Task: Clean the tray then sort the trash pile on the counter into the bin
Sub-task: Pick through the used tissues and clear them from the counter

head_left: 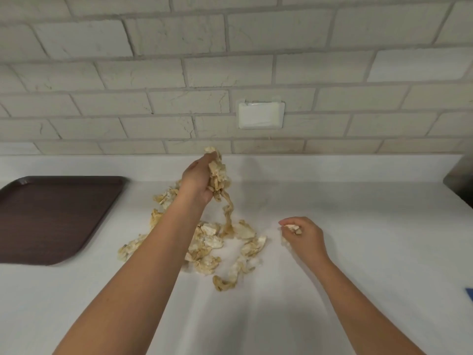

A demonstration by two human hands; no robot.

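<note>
- One left hand [198,179]: fingers gripping a raised clump of scraps [218,175].
- One right hand [303,233]: fingers pinching a small scrap [293,228].
- One trash pile [204,242] mid-worktop [358,226].
- One brown tray [51,216], left.

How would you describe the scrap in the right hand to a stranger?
On the white counter, find the tan trash pile. Right of the pile, the right hand pinches one small pale scrap. It alone is tiny and clear of the pile.
</note>
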